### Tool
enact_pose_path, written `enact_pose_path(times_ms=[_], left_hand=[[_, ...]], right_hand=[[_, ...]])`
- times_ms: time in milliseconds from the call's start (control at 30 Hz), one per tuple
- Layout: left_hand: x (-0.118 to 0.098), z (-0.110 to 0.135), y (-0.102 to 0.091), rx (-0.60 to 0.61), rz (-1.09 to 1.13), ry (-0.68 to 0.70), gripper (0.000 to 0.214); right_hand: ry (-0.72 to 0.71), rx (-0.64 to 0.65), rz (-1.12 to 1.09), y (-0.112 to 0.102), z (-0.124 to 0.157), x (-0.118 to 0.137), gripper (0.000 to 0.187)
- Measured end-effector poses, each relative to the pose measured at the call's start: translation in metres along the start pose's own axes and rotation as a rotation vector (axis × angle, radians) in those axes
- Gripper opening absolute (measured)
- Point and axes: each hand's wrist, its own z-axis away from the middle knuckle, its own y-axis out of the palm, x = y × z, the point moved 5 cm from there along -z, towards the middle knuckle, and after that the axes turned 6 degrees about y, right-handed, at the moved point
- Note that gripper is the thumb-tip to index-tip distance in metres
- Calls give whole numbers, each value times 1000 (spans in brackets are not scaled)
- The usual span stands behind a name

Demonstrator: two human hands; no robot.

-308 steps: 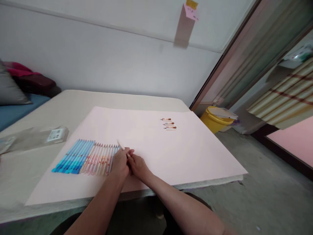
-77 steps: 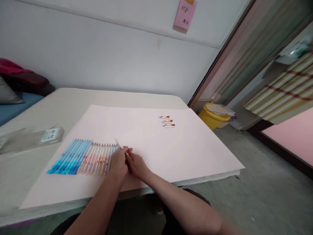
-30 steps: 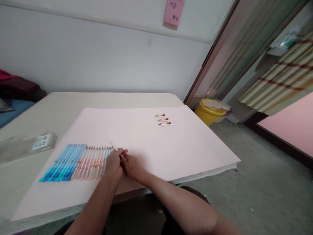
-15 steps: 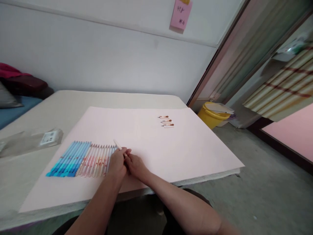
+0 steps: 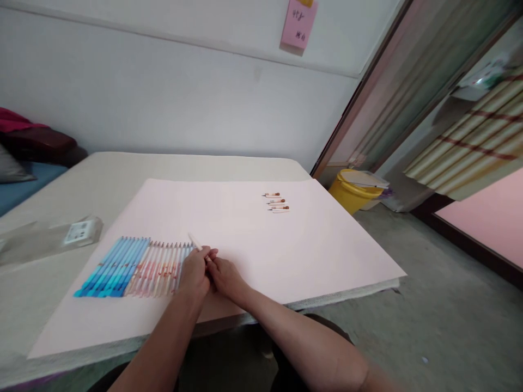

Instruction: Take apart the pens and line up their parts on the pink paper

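Both my hands meet over the pale pink sheet (image 5: 310, 250), near its front edge. My left hand (image 5: 196, 268) is closed round a slim white pen (image 5: 195, 240), whose far end points up and to the left. My right hand (image 5: 225, 275) is closed on the near part of the same pen, and its fingertips are partly hidden. Just left of my hands lies a row of pens with clear barrels (image 5: 157, 269), and beside it a row of blue pens (image 5: 114, 267). Farther off, three small pen refills with brown ends (image 5: 278, 201) lie on the sheet.
A clear plastic bag (image 5: 44, 239) with a white label lies on the table (image 5: 118, 163) at the left. A yellow bucket (image 5: 351, 190) stands on the floor beyond the right edge. The wall bears a pink note (image 5: 299, 24).
The view has shifted slightly. My hands stay together on the pen with almost no visible movement, and the rows of pens lie as before.
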Motion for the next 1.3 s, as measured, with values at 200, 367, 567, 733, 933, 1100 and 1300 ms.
enact_pose_path(times_ms=[200, 367, 567, 733, 933, 1100, 1300], left_hand=[[0, 0, -1, 9, 7, 14, 5], [0, 0, 0, 12, 5, 6, 5], [-1, 2, 1, -1, 4, 6, 5], [0, 1, 1, -4, 2, -5, 6], [0, 0, 0, -7, 5, 1, 6], [-1, 1, 0, -3, 19, 0, 6], [1, -1, -1, 4, -5, 14, 6]], right_hand=[[-11, 7, 16, 0, 1, 0, 51], [0, -3, -8, 0, 1, -1, 52], [-56, -9, 40, 5, -1, -3, 50], [-65, -22, 43, 4, 0, -3, 48], [-24, 1, 17, 3, 1, -2, 44], [-23, 3, 11, 1, 1, 0, 44], [5, 10, -7, 1, 1, -1, 49]])
